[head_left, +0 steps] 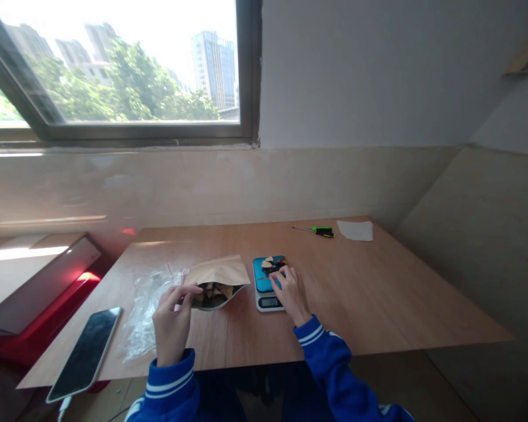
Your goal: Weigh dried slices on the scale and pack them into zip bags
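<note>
At the lower left of the frame, a phone is laid near crumpled plastic. Left of centre, the paper bag is pinched at its edge by the left hand — pieces are left inside. At centre, a small pile is already set on the scale; whether any is gripped by the right hand there cannot be told.

A phone lies at left, and a green-and-black screwdriver sits just beside a white sheet
</note>
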Demonstrator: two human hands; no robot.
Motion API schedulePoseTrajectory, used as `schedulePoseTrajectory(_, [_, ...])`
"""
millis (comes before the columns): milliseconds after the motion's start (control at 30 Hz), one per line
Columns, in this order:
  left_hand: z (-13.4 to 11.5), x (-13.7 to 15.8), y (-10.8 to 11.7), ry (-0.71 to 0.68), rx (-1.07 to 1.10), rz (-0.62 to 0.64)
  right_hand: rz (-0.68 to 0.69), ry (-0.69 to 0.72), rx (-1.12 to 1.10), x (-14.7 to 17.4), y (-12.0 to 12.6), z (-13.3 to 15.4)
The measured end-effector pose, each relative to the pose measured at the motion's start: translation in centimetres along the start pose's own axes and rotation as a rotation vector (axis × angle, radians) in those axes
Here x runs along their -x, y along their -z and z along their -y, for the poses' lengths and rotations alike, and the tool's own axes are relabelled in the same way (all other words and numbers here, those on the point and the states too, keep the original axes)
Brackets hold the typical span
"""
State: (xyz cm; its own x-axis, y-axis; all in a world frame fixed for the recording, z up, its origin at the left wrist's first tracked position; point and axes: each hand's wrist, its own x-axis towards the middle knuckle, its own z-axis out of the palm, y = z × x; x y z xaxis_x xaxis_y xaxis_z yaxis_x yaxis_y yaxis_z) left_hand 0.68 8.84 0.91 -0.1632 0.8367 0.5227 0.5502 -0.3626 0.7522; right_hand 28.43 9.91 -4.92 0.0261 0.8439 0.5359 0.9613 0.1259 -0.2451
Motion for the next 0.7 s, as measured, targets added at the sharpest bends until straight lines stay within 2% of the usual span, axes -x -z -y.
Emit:
schedulePoseTrajectory(167, [0.4, 0.0, 0.4, 0.017, 0.019, 0.053, 0.031, 0.011, 0.046, 1.2, -2.0, -0.2])
schedulePoseTrajectory(333, [1.1, -0.1, 0.1, 0.051, 0.03, 0.071, 0.038, 0.004, 0.058, 2.7, -1.1, -0.7])
schedulePoseTrajectory(500, [2.8, 0.1, -1.2, 0.09, 0.037, 0.16, -0.07, -0.07, -0.019, 3.8, 0.6, -2.0])
schedulePoseTrajectory(700, [5.4, 1.3, -3.9, 0.132, -0.011, 0.298, -0.195, -0.251, -0.056, 7.7, 0.2, -5.6])
